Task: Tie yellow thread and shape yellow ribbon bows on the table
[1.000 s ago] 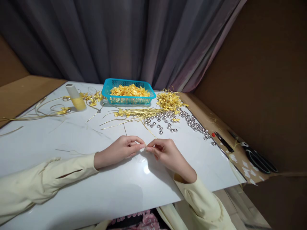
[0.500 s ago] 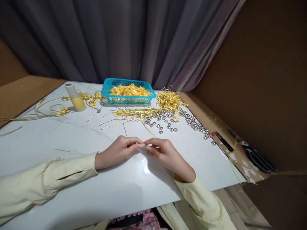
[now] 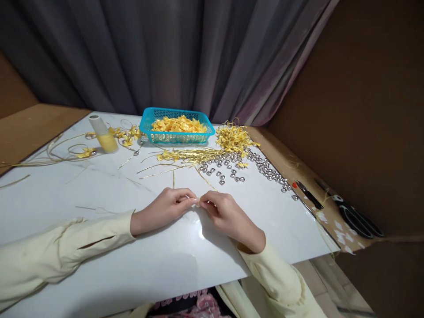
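Note:
Over the middle of the white table (image 3: pixel 139 265), my left hand (image 3: pixel 167 204) and my right hand (image 3: pixel 225 216) meet fingertip to fingertip, each closed in a pinch. A thin gold cord (image 3: pixel 173 179) runs out beyond my left hand, and another gold strand (image 3: pixel 208 182) reaches behind my right hand. The small part between the fingertips is mostly hidden; it appears to be cord. Just past the hands lies a bundle of gold cords (image 3: pixel 195 154) with yellow ribbon flowers at its left end. Loose silver heart-shaped beads (image 3: pixel 218 173) are scattered to its right.
A blue basket (image 3: pixel 179 138) of yellow flower pieces stands at the back, beside a yellow flower pile (image 3: pixel 233 138). A tilted bottle (image 3: pixel 104 134) is at back left. On the right edge lie a small black-handled cutter (image 3: pixel 309 195) and black scissors (image 3: pixel 356 221).
My right hand has shifted slightly left and its fingers have curled in more. The cord beyond my left hand now stands straighter. My left hand has barely moved.

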Demonstrator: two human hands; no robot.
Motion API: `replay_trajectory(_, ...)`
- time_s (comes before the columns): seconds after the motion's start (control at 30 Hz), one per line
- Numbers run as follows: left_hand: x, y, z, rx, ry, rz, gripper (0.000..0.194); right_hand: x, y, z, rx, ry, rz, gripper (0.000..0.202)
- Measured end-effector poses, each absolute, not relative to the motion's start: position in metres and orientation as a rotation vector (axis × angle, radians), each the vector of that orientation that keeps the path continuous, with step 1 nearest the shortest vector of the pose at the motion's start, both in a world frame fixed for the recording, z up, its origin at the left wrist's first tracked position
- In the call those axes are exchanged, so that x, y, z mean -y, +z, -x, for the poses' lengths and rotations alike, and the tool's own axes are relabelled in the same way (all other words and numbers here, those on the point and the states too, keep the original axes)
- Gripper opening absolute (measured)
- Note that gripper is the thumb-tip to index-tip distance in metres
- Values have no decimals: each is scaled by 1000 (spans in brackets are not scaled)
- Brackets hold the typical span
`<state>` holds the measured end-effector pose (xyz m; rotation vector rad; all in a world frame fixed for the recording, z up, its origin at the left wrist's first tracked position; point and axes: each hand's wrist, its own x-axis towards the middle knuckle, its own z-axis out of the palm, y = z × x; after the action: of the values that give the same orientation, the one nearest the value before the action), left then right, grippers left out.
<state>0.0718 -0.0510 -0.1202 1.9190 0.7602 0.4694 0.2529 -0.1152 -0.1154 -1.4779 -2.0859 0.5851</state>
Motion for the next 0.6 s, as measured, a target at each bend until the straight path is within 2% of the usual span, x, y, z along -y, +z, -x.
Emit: replay_trajectory(0.6, 56, -129, -67, -650, 624, -2287, 27, 120, -101, -252, 2003, 765, 1560, 14)
